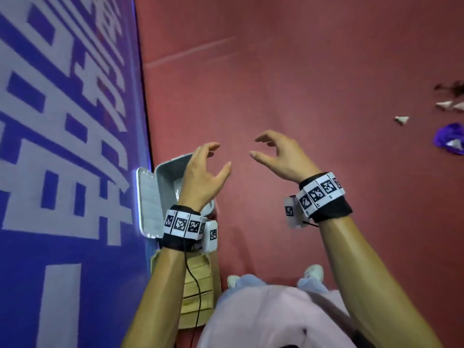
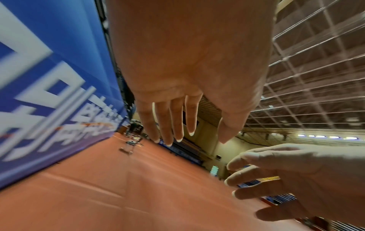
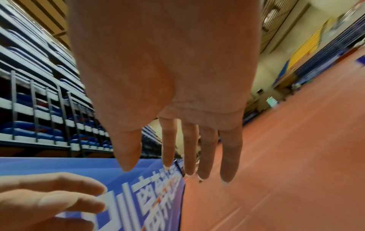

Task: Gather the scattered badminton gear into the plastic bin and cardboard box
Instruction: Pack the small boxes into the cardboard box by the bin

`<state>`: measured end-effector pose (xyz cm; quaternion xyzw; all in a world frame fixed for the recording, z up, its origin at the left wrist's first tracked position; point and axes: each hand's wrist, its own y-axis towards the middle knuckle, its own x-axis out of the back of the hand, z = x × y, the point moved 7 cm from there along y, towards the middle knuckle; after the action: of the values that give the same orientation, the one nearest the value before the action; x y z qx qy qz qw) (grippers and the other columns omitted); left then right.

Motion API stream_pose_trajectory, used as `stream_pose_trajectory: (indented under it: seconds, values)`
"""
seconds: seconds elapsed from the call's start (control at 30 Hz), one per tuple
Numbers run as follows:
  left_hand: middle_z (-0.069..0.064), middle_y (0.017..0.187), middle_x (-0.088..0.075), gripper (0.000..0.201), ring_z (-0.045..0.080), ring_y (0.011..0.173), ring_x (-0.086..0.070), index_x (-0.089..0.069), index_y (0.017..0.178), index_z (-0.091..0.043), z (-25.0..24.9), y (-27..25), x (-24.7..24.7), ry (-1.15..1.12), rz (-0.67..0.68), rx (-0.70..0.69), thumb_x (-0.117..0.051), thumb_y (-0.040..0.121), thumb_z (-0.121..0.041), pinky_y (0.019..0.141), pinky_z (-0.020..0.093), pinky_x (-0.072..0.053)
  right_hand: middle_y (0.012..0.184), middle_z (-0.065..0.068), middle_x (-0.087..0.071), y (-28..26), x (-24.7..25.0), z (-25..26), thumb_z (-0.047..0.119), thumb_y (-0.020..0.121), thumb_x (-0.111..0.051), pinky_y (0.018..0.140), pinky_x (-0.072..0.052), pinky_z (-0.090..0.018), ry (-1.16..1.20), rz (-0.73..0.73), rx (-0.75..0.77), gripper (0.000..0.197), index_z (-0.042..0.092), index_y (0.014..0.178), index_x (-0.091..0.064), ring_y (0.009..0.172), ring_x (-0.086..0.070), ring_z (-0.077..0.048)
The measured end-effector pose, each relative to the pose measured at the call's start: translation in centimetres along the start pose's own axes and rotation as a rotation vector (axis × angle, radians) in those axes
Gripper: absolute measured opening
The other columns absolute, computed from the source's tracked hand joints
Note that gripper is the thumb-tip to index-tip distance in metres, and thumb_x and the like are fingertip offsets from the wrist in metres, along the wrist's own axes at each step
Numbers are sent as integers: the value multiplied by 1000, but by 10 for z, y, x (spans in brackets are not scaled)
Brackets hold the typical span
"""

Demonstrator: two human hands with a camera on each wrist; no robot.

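Note:
Both my hands are raised in front of me, empty, fingers loosely spread. My left hand (image 1: 204, 169) hovers above the grey plastic bin (image 1: 165, 177), whose lid (image 1: 149, 202) stands open against the blue banner. Below it, under my left forearm, sits the cardboard box (image 1: 195, 287). My right hand (image 1: 276, 154) is held over bare red floor. A white shuttlecock (image 1: 401, 119) lies on the floor at the far right, near a purple item (image 1: 449, 138) and more white pieces (image 1: 449, 105). The wrist views show the left hand (image 2: 189, 118) and right hand (image 3: 177, 140) open with nothing in them.
A tall blue banner (image 1: 62, 146) with white lettering walls off the left side. The red court floor (image 1: 276, 71) stretches ahead and right. My feet in white shoes (image 1: 313, 272) stand beside the box. Blue stands (image 3: 39, 109) rise beyond the banner.

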<state>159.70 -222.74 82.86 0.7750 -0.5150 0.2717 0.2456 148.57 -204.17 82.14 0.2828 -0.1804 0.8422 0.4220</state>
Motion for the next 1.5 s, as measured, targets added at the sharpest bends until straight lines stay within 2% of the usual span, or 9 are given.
stream_pose_trajectory:
  seconds: [0.17,0.33,0.53,0.8,0.9,1.0,1.23,1.4,1.5]
  values:
    - [-8,132,-58,51,7,117,-57,-56,135,-21,-126,46,-135,-51,161,-175,-75,90,-36,103,35,-50,131,0,-65,-45,149,-106,46,93,-70,99,-45,-29,-16,-184,-144,42,22,126,-63,120,-59,-15]
    - [-10,133,-57,53,4,118,-56,-55,137,-22,-224,63,-249,-86,269,-270,-74,90,-37,102,32,-50,127,-1,-66,-89,272,-206,47,93,-68,100,-49,-36,9,-390,-258,39,22,123,-64,117,-61,-16]
    - [-13,132,-57,52,4,118,-56,-55,136,-26,-299,107,-348,-65,411,-355,-75,90,-38,103,33,-49,121,2,-68,-112,359,-307,39,93,-71,102,-50,-40,110,-593,-374,30,22,117,-66,112,-62,-15]
    - [-13,133,-58,54,4,118,-58,-53,136,-27,-378,252,-509,-99,553,-447,-75,89,-42,102,39,-51,119,5,-68,-80,481,-439,33,94,-71,102,-51,-39,163,-815,-516,25,21,115,-67,111,-63,-14]
    - [-12,134,-58,55,5,117,-58,-52,136,-25,-432,304,-574,-96,653,-538,-75,89,-40,101,37,-51,117,5,-69,-69,537,-473,32,94,-71,101,-50,-36,160,-942,-580,22,22,113,-67,111,-64,-13]
    - [-13,132,-58,53,3,116,-58,-53,136,-24,-502,338,-633,-121,763,-656,-76,89,-35,100,31,-50,115,12,-67,-78,587,-495,28,93,-72,99,-51,-34,162,-1124,-621,20,21,111,-67,110,-65,-11]
    - [-11,135,-58,57,6,117,-58,-52,137,-25,-640,335,-771,-113,1026,-916,-72,87,-44,98,36,-53,113,6,-69,-146,667,-555,29,93,-72,98,-51,-33,135,-1339,-823,18,23,109,-67,107,-64,-11]
    - [-9,136,-58,55,5,118,-56,-51,138,-24,-727,317,-859,-91,1095,-1043,-73,90,-41,97,28,-47,113,10,-69,-192,719,-627,33,94,-70,101,-51,-35,190,-1442,-901,19,25,111,-67,108,-64,-9]
    - [-7,139,-56,56,3,115,-56,-50,140,-23,-776,316,-908,-71,1118,-1084,-71,91,-42,95,27,-47,113,9,-68,-210,778,-673,33,94,-70,102,-51,-35,202,-1479,-882,20,23,112,-67,109,-63,-10]
